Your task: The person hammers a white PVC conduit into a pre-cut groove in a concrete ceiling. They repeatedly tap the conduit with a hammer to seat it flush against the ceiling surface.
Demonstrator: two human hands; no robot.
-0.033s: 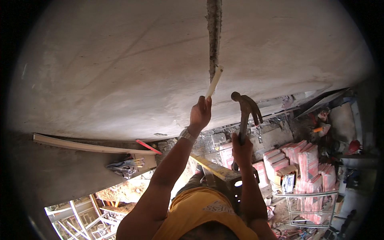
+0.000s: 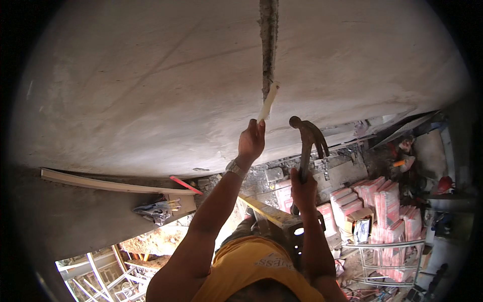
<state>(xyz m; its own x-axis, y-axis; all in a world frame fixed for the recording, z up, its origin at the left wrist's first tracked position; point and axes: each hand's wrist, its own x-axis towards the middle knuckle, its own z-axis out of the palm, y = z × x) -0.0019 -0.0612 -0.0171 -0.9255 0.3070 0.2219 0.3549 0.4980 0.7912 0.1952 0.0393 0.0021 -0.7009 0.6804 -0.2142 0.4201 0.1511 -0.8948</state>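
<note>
A long, rough-edged groove (image 2: 268,45) runs down the grey plastered wall (image 2: 161,95) in front of me. My left hand (image 2: 251,140) pinches the lower end of a short pale strip (image 2: 268,101), whose upper tip lies at the groove's right edge. I cannot tell what the strip is made of. Right of it, my right hand (image 2: 304,192) is wrapped round the handle of a claw hammer (image 2: 308,135). The hammer head is up, its face toward the strip and its claw curving right. A gap separates hammer and strip.
Below me stands a ladder with a yellow edge (image 2: 266,210). Pink-and-white packs (image 2: 386,206) are stacked at the lower right, behind a metal frame (image 2: 385,245). A long wooden board (image 2: 105,182) and a crumpled plastic bag (image 2: 157,209) lie at the left. Rubble lines the wall's foot.
The pale strip, both hands and the hammer sit very slightly further left in the view. Both grips are the same.
</note>
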